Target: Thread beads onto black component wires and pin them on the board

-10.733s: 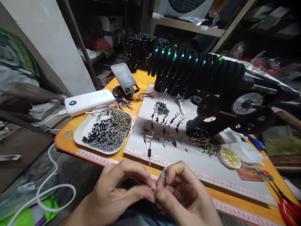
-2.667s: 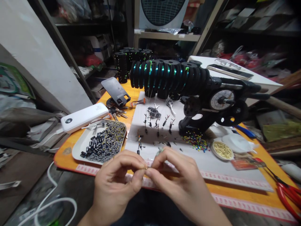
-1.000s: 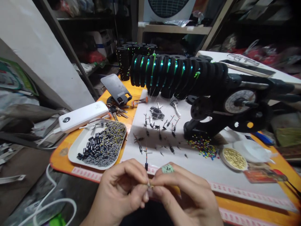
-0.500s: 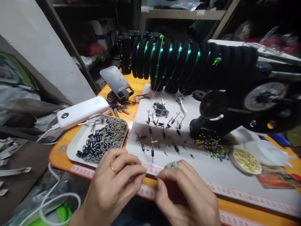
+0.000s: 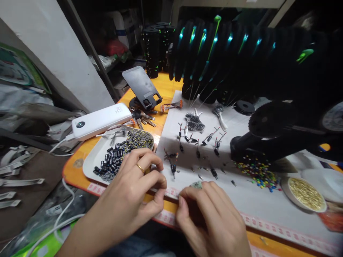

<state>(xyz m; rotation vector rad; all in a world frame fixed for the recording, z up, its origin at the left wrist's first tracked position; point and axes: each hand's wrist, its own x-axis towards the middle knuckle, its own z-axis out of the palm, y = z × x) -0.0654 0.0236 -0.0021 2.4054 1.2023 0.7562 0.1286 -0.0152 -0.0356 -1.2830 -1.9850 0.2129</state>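
Low over the front edge of the table, my left hand (image 5: 134, 192), with a gold ring, has its thumb and fingertips pinched together. Anything between them is too small or hidden to name. My right hand (image 5: 211, 217) is closed beside it, thumb against the curled index finger; its grip hides what it holds. A grey-green wrapping (image 5: 197, 184) shows at its index finger. Just beyond the hands, a small black cylindrical part with wire leads (image 5: 173, 167) lies on white paper (image 5: 193, 200). Several similar leaded parts (image 5: 198, 153) lie farther back.
A white tray (image 5: 88, 167) of black cylinders and small grey pieces stands left, near a white power bank (image 5: 102, 121) and black phone stand (image 5: 142, 87). Right are coloured beads (image 5: 258, 175), a bowl (image 5: 285, 189) of gold pieces and a black machine (image 5: 268, 121) with spools.
The view has shifted, so the table items sit farther right. My hands have drawn slightly apart. One leaded black part near my fingers no longer shows on the paper.
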